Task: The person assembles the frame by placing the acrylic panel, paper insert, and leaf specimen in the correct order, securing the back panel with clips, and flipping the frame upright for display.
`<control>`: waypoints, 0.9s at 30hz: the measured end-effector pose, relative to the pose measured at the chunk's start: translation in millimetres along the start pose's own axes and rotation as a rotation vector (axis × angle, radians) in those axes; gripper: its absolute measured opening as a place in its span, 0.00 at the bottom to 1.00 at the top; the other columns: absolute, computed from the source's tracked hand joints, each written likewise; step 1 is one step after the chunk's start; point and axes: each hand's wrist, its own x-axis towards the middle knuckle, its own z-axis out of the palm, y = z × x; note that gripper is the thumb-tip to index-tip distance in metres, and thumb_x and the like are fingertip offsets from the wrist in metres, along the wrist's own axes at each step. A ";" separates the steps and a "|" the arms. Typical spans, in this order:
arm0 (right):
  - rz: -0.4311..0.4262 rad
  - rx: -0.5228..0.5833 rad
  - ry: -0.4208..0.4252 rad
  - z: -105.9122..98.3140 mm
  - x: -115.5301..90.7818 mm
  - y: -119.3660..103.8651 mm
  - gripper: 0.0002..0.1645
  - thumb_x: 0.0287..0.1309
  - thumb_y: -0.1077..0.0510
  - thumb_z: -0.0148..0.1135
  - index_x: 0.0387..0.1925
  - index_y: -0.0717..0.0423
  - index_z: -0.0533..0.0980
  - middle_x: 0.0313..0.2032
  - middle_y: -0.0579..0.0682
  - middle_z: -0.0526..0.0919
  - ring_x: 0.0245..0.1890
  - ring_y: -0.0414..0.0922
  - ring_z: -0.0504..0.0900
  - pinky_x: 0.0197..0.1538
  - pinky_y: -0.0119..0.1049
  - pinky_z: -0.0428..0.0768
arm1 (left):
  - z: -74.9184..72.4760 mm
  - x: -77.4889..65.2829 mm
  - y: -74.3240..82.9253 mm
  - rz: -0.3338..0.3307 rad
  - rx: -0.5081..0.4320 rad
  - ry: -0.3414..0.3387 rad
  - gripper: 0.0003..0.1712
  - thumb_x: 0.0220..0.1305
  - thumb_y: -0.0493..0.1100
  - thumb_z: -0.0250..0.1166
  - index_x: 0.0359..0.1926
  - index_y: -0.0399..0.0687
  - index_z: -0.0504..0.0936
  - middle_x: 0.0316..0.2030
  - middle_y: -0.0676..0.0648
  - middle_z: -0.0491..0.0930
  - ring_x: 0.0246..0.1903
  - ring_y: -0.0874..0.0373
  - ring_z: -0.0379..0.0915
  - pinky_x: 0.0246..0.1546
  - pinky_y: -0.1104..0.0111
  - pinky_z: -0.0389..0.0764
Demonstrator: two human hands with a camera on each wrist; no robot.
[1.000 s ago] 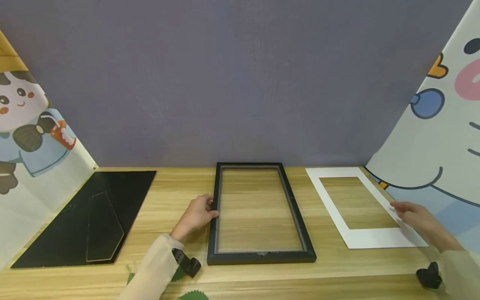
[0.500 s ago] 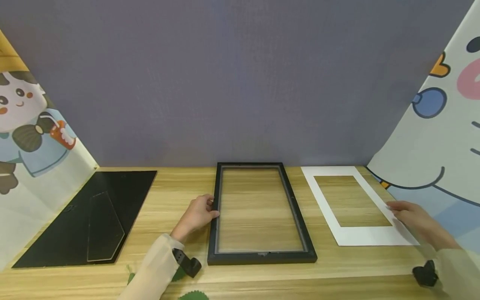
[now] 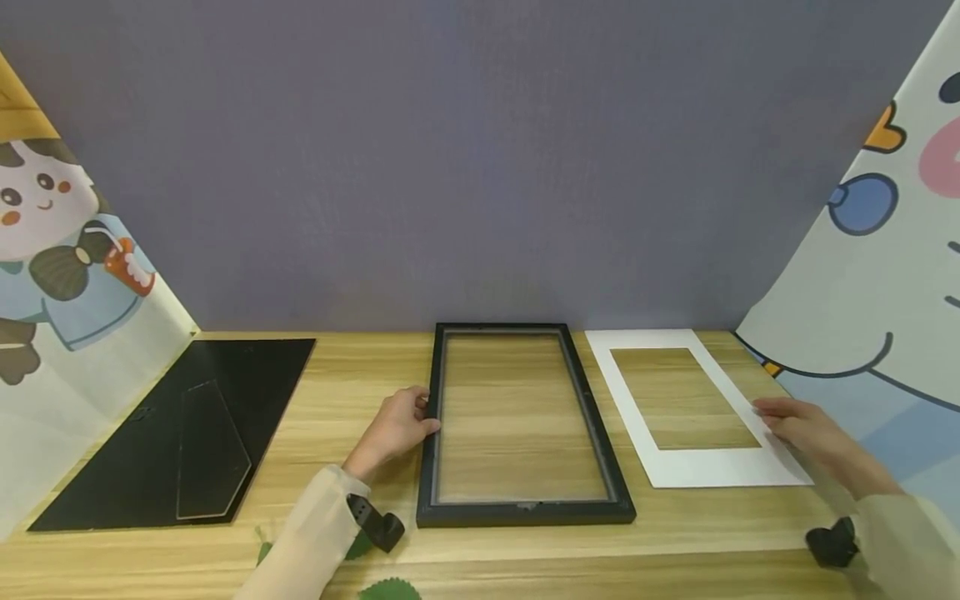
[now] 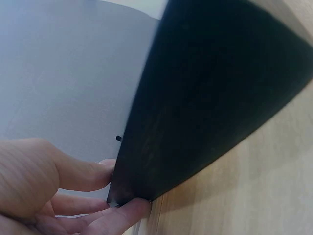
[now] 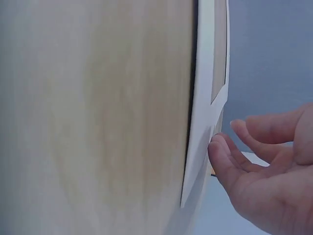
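Observation:
In the head view, a black picture frame [image 3: 525,514] with a see-through pane lies on the table. My left hand [image 3: 396,427] grips its left side, thumb above and other fingers at the outer edge. The left wrist view shows thumb and fingers [image 4: 129,215] pinching the dark frame's edge. Right of it lies a white picture mat [image 3: 727,468] with a rectangular window. My right hand [image 3: 813,433] is at the mat's right edge, fingertips touching it. In the right wrist view the fingers are loosely bent, with a gap between the upper ones and the mat [image 5: 205,93].
A black frame backing board [image 3: 135,467] with a folded stand lies at the left of the wood-grain table [image 3: 360,367]. A grey panel [image 3: 480,167] rises behind. Cartoon-printed sheets flank both sides. Green leaf shapes [image 3: 390,590] show at the front edge.
The white mat has slid left, closer to the black frame, together with my right hand. The left hand and the frame stay in place.

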 end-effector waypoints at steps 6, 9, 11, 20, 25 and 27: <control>0.036 -0.001 0.003 4.8 3.4 -4.1 0.29 0.65 0.65 0.45 0.61 0.82 0.57 0.61 0.81 0.58 0.44 0.30 0.74 0.37 0.17 0.70 | -0.1 1.3 0.3 -0.011 0.012 -0.005 0.29 0.57 0.32 0.66 0.58 0.26 0.70 0.47 0.32 0.79 0.44 0.44 0.79 0.42 0.59 0.82; 0.045 0.000 -0.001 8.3 5.1 -6.6 0.29 0.66 0.64 0.45 0.62 0.82 0.56 0.61 0.81 0.57 0.52 0.54 0.73 0.39 0.20 0.71 | -0.4 2.0 0.9 -0.014 0.012 -0.007 0.29 0.57 0.33 0.66 0.59 0.26 0.70 0.47 0.31 0.79 0.45 0.43 0.79 0.43 0.58 0.82; 0.038 0.003 0.000 10.6 5.3 -9.9 0.29 0.67 0.63 0.45 0.62 0.81 0.56 0.61 0.80 0.58 0.52 0.51 0.74 0.40 0.20 0.71 | -0.6 2.3 0.8 -0.015 0.008 -0.008 0.29 0.58 0.33 0.66 0.59 0.26 0.69 0.48 0.31 0.79 0.45 0.43 0.79 0.43 0.58 0.82; 0.012 0.058 -0.008 21.6 7.7 -21.7 0.31 0.68 0.63 0.45 0.63 0.83 0.53 0.62 0.80 0.58 0.45 0.27 0.71 0.38 0.15 0.69 | -0.9 2.7 0.4 -0.021 0.001 -0.004 0.29 0.58 0.33 0.66 0.59 0.26 0.69 0.48 0.31 0.78 0.46 0.42 0.78 0.43 0.57 0.82; 0.021 0.128 -0.015 24.3 8.5 -23.1 0.32 0.67 0.64 0.44 0.63 0.85 0.50 0.61 0.82 0.56 0.35 0.11 0.58 0.38 0.15 0.70 | -0.9 2.3 0.3 -0.019 0.008 -0.006 0.29 0.58 0.33 0.66 0.59 0.26 0.69 0.48 0.31 0.78 0.46 0.42 0.79 0.43 0.58 0.82; 0.034 0.149 -0.015 24.9 8.6 -22.8 0.33 0.68 0.62 0.44 0.63 0.85 0.50 0.62 0.81 0.55 0.35 0.11 0.58 0.38 0.15 0.69 | -0.6 1.6 0.6 -0.023 0.005 -0.004 0.29 0.57 0.33 0.66 0.59 0.26 0.70 0.48 0.31 0.79 0.46 0.42 0.79 0.43 0.58 0.82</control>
